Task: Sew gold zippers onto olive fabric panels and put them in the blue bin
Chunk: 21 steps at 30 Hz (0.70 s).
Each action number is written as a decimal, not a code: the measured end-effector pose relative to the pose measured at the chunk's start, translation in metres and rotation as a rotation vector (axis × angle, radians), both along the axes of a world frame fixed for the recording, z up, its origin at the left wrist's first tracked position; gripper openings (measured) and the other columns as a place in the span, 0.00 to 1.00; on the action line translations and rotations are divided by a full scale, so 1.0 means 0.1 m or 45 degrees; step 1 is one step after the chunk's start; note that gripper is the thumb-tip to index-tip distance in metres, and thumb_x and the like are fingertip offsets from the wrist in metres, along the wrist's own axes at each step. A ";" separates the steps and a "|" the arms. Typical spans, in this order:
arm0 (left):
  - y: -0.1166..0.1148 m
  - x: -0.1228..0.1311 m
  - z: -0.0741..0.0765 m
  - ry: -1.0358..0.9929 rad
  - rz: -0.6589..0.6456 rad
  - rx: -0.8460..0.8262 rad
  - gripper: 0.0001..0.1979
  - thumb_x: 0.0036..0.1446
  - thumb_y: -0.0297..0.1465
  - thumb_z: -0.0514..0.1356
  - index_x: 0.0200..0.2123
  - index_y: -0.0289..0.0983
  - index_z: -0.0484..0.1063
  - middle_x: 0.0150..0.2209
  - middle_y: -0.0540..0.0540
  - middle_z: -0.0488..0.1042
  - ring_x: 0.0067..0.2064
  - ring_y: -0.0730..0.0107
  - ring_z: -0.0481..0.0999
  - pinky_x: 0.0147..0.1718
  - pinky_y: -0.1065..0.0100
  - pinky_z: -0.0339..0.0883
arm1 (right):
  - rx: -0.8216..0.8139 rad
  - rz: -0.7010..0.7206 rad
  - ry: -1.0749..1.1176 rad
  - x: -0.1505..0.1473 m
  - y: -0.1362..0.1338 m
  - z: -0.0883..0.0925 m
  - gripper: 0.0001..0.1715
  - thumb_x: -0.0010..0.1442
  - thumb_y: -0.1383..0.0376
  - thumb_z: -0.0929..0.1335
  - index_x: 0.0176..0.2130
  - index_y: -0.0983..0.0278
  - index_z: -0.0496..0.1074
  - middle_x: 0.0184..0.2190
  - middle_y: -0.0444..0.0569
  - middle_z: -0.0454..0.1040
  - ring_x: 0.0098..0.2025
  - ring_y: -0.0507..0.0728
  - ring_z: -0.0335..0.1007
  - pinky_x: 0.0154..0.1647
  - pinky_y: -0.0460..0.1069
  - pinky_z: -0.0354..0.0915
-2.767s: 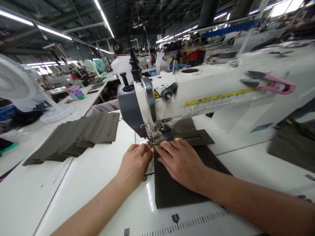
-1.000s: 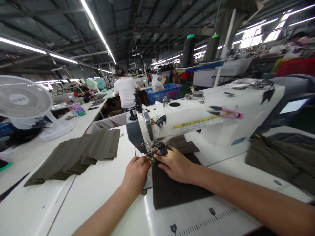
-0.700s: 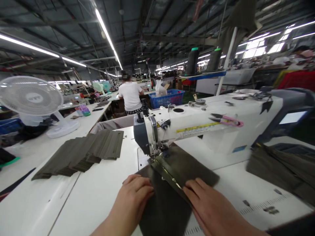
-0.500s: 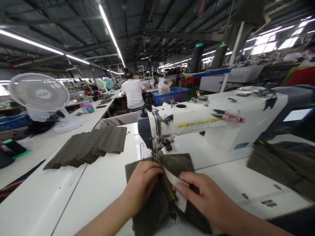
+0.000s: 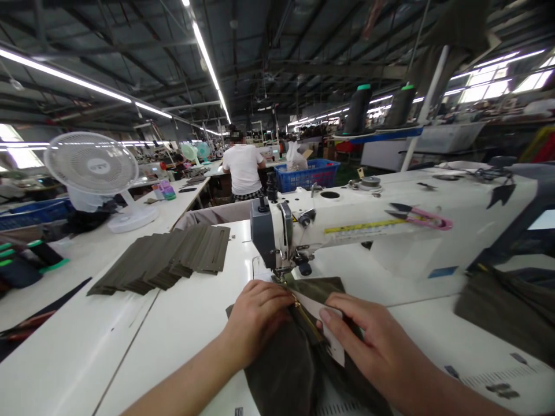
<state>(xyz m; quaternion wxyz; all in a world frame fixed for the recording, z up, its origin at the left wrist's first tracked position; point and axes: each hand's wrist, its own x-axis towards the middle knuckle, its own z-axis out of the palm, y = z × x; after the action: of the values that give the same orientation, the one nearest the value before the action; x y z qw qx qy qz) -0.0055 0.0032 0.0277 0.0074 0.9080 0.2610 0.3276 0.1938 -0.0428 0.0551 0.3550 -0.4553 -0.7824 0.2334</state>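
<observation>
1. The left grip (image 5: 255, 323) is clenched on folded olive fabric (image 5: 280, 370), just left of a brass zipper (image 5: 306, 318).
2. The right grip (image 5: 368, 341) pinches a white strip (image 5: 332, 329) just right of the zipper.
3. Ahead of both grips, the fabric runs under the presser foot (image 5: 281, 271) of a white sewing machine (image 5: 338, 208); how much stitching is done is hidden.
4. Left of the grips, a fanned stack of olive panels (image 5: 160, 260) lies on the tabletop (image 5: 99, 323).
5. Beyond the right grip, pink thread snips (image 5: 422, 216) rest on the machine; its yellow label (image 5: 364, 229) is unreadable.

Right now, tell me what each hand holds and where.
The left hand grips the olive fabric panel beside its gold edge; the right hand's fingers pinch its white strip.
</observation>
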 end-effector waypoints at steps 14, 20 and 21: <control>0.18 0.05 0.30 0.222 0.189 0.132 0.09 0.60 0.30 0.49 0.31 0.36 0.67 0.24 0.47 0.73 0.26 0.68 0.73 0.24 0.70 0.63 | 0.770 0.293 -0.573 -0.92 -0.29 -0.32 0.20 0.53 0.57 0.66 0.35 0.73 0.72 0.36 0.61 0.74 0.38 0.62 0.69 0.38 0.52 0.66; 0.15 0.01 0.37 0.219 0.291 0.088 0.07 0.59 0.31 0.51 0.32 0.35 0.66 0.26 0.48 0.74 0.20 0.72 0.70 0.22 0.72 0.59 | 0.099 -0.115 -1.087 -0.55 0.06 -0.14 0.18 0.55 0.57 0.67 0.31 0.70 0.76 0.28 0.62 0.76 0.31 0.66 0.72 0.33 0.58 0.66; 0.16 0.00 0.36 0.203 0.296 0.110 0.07 0.59 0.31 0.51 0.33 0.35 0.66 0.27 0.48 0.75 0.19 0.73 0.69 0.22 0.72 0.59 | 0.111 -0.133 -1.084 -0.44 0.06 -0.09 0.13 0.56 0.62 0.66 0.27 0.68 0.75 0.24 0.58 0.75 0.27 0.62 0.72 0.30 0.55 0.66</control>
<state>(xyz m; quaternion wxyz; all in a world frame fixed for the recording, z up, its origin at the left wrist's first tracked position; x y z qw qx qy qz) -0.0052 0.0188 0.0638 -0.0904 0.8942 0.3499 0.2642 0.1497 -0.0373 0.0459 0.0307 -0.5346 -0.8441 -0.0270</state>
